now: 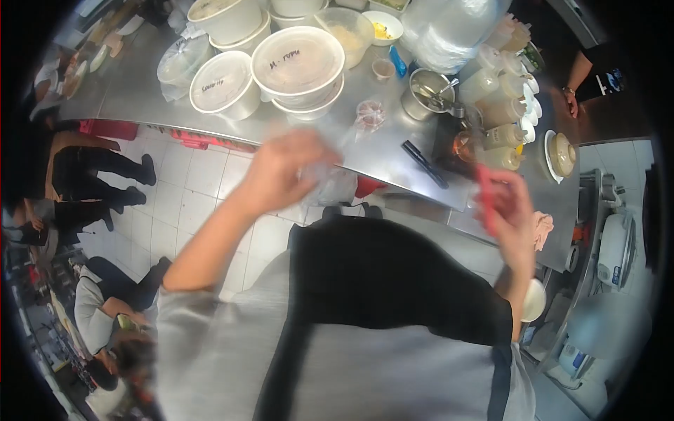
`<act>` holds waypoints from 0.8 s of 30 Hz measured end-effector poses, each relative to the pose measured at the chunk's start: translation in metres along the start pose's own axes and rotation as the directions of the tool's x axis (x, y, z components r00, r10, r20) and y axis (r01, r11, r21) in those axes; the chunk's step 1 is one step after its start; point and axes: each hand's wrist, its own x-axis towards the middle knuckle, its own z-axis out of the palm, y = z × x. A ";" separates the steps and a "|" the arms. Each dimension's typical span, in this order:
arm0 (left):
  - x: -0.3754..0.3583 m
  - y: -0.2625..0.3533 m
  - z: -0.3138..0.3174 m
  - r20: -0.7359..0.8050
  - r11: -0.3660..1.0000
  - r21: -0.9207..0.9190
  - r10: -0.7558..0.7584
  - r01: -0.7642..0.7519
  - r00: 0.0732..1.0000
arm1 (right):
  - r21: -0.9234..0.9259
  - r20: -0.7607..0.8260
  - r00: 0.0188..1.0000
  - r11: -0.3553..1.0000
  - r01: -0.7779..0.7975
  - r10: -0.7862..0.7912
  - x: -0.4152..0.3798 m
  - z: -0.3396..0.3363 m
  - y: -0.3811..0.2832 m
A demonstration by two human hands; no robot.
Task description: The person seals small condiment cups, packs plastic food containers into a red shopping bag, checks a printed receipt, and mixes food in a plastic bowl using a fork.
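Observation:
My left hand (295,168), smeared by motion, is raised in front of the counter edge. Its fingers look pinched on a piece of clear plastic (317,172). In my right hand (512,207) are red-handled scissors (486,200), held upright at the right side of the counter; their blades are blurred. A black marker pen (425,164) lies on the steel counter between my hands. Behind it sits a small clear plastic bag (370,116) with reddish contents.
Lidded white tubs (298,59) with handwriting stand stacked at the back left. A metal pot (425,95) holds utensils. Sauce bottles (502,133) line the right, near a lidded bowl (562,154). A pink cloth (542,230) lies at the right edge. Other people are at the left and far right.

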 end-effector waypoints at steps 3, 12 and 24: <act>-0.082 -0.033 0.072 0.167 0.958 -0.097 -0.253 0.271 0.953 | -0.079 -0.080 0.994 0.994 -0.081 0.075 -0.022 -0.054 -0.017; -0.088 -0.191 0.245 0.346 0.753 0.463 -0.640 0.468 0.686 | -0.785 -0.279 0.960 0.582 -0.214 -0.023 0.005 -0.155 -0.044; -0.055 -0.147 0.213 0.661 0.771 0.523 -0.636 0.363 0.399 | -0.842 -0.131 0.975 0.499 -0.204 0.177 0.136 -0.193 -0.015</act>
